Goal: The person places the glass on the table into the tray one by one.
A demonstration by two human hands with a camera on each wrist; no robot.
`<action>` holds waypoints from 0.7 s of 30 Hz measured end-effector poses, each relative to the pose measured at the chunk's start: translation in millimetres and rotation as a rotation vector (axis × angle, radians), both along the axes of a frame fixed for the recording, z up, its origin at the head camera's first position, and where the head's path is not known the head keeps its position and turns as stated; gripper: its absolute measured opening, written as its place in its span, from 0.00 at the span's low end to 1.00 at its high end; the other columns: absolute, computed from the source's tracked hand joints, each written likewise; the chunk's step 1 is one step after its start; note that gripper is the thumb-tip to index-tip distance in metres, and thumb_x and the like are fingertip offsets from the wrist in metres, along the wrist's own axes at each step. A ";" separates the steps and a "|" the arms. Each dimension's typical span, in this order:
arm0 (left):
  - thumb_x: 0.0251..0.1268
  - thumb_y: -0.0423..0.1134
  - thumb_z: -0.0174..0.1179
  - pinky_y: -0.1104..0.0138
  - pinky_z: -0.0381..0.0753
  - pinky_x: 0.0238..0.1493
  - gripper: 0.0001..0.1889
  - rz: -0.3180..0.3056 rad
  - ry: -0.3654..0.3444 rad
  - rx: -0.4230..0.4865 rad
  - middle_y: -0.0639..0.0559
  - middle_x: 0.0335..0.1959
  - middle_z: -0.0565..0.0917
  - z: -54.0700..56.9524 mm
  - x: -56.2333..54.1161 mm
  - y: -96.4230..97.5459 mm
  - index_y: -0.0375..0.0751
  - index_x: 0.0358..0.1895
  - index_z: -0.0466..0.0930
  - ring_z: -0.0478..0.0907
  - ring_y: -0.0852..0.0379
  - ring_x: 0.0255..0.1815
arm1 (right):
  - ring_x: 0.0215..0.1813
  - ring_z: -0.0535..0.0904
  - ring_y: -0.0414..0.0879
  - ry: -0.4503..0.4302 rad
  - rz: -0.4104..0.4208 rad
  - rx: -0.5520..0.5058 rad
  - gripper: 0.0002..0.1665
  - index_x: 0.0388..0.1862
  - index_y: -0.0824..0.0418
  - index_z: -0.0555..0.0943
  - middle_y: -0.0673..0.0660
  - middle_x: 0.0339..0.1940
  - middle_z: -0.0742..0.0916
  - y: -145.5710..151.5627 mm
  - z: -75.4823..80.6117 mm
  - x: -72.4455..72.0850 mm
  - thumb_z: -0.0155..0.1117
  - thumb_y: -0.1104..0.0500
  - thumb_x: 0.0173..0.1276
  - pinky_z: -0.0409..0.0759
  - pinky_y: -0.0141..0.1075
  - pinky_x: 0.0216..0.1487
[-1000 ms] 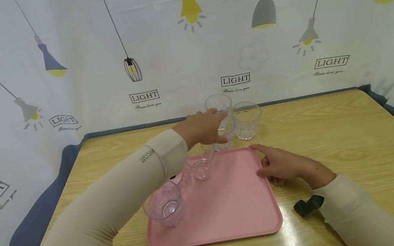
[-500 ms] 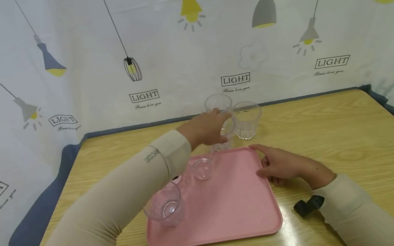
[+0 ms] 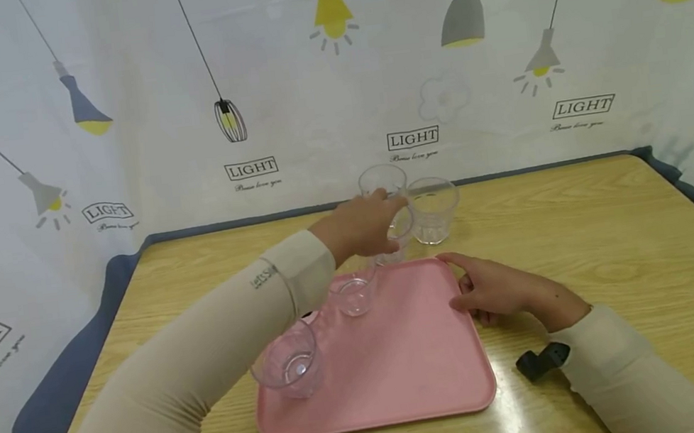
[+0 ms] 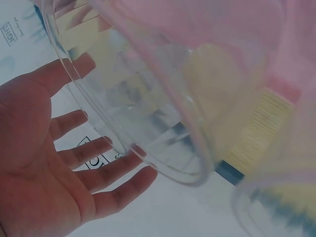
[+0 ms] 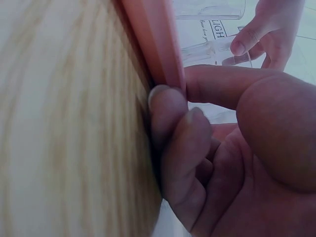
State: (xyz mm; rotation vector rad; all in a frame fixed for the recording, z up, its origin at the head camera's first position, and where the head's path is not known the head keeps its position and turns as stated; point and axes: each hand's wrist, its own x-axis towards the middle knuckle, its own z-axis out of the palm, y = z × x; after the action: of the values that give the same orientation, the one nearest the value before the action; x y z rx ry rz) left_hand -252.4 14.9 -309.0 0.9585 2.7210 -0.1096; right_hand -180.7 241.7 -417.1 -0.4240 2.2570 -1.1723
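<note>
My left hand (image 3: 364,225) reaches over the tray's far side and holds a clear tumbler (image 3: 403,233), thumb on the near side and fingers beyond. In the left wrist view the fingers lie along the tumbler's rim (image 4: 190,180). At the pink tray (image 3: 402,360), my right hand (image 3: 499,288) grips the right edge near the far corner. Its thumb presses the rim, with fingertips tucked beneath in the right wrist view. Two more clear tumblers stand upright on the tray: one at the near left (image 3: 294,372), another at the far left (image 3: 355,300), partly behind the left sleeve.
Two other clear tumblers, one behind the left hand (image 3: 381,175) and one to its right (image 3: 433,217), stand on the wooden table (image 3: 581,240). A white cloth (image 3: 321,105) printed with lamps hangs behind. A black strap (image 3: 543,362) sits at the right cuff.
My left hand has shifted slightly right and its fingers have settled around the tumbler behind the tray. The right hand and the tray have stayed in place.
</note>
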 end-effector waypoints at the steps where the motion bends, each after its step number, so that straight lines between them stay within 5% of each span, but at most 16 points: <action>1: 0.65 0.52 0.66 0.48 0.80 0.60 0.40 -0.002 0.008 -0.002 0.40 0.75 0.65 -0.2 -0.4 0.1 0.53 0.78 0.57 0.75 0.39 0.66 | 0.18 0.77 0.45 -0.001 -0.002 0.004 0.47 0.81 0.58 0.47 0.56 0.20 0.82 0.0 0.3 -0.1 0.62 0.62 0.72 0.79 0.37 0.19; 13: 0.59 0.58 0.69 0.50 0.83 0.54 0.43 0.029 0.106 -0.040 0.44 0.71 0.68 -1.4 0.0 1.1 0.55 0.76 0.60 0.79 0.42 0.59 | 0.18 0.77 0.45 -0.011 0.003 -0.004 0.47 0.81 0.57 0.47 0.56 0.20 0.81 -1.1 2.4 -1.4 0.62 0.62 0.72 0.78 0.38 0.20; 21: 0.54 0.60 0.72 0.52 0.84 0.50 0.44 -0.009 0.167 -0.060 0.47 0.69 0.70 1.1 8.3 1.5 0.58 0.74 0.65 0.79 0.43 0.55 | 0.17 0.77 0.45 -0.020 0.005 -0.008 0.48 0.82 0.57 0.46 0.56 0.20 0.82 -1.2 1.5 -1.1 0.62 0.63 0.72 0.79 0.38 0.19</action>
State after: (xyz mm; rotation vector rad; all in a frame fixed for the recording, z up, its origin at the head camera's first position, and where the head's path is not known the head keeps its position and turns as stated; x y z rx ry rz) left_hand -244.1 16.4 -307.9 0.9856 2.8462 -0.2829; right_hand -181.8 240.5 -415.6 -0.4191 2.2332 -1.1781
